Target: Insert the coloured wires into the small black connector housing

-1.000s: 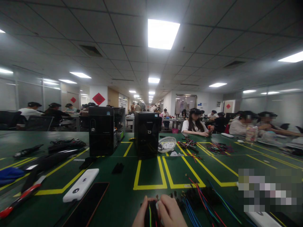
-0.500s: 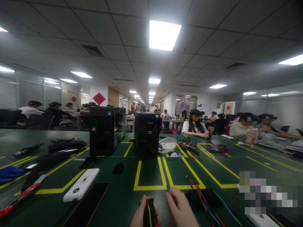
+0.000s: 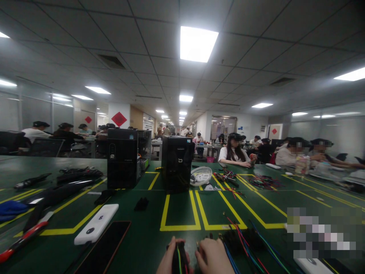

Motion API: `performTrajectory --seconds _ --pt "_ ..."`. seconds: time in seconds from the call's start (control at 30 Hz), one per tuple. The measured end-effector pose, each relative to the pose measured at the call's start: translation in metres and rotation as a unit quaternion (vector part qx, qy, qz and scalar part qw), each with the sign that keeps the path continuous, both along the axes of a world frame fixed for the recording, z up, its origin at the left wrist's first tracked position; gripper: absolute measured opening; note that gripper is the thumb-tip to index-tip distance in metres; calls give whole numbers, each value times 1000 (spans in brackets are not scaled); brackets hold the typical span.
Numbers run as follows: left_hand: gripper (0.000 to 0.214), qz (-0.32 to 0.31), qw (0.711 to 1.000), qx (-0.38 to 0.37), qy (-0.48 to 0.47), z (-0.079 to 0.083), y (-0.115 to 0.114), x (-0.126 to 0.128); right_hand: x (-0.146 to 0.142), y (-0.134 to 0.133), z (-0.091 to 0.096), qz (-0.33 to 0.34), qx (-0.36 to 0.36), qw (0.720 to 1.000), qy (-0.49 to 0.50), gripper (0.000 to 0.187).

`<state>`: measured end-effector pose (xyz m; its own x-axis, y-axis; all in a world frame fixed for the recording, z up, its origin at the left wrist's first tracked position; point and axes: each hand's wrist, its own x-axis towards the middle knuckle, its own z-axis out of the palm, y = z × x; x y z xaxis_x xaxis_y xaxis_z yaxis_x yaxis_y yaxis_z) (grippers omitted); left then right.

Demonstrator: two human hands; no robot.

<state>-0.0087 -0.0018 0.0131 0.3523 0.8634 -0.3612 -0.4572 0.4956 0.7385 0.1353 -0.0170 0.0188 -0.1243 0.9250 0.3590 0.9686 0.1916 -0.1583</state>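
Note:
At the bottom centre, my left hand (image 3: 166, 259) is closed around a bundle of wires (image 3: 179, 255) in black sleeving, with a green-yellow strand and a bit of red showing. Just to its right, my right hand (image 3: 216, 257) is closed with the fingers bent in. A thin wire tip (image 3: 197, 244) pokes out at its fingertips, and the rest of that wire is hidden. The two hands are close but apart. Beside my right hand lie loose red, blue and green wires (image 3: 245, 243) over a dark heap.
Two black computer cases (image 3: 122, 160) (image 3: 177, 163) stand across the green table (image 3: 148, 213). A white basket (image 3: 203, 176), scattered wires (image 3: 264, 182) and red-handled pliers (image 3: 30, 234) lie about. Left are a white power bank (image 3: 97, 223) and a phone (image 3: 105, 247). A person (image 3: 235, 152) sits opposite.
My right hand has moved down and slightly left, and its fingers are more curled. The wire tip has come lower, beside the left hand. My left hand has barely moved.

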Motion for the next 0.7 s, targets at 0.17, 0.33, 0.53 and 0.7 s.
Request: performTrajectory --seconds 0.17,0.33,0.53,0.7 --pt "38 7 1000 0 10 6 -4 -1 -3 -2 1 2 -10 998 -55 16" --pt "36 -16 1000 -5 10 14 -8 -2 -4 -5 11 11 -5 1000 -12 12" --pt "36 14 998 40 36 3 -4 -5 -18 -6 9 97 -45 955 276 10" --pt "34 86 972 163 146 -16 2 -14 -32 -4 -4 136 -33 910 391 14"
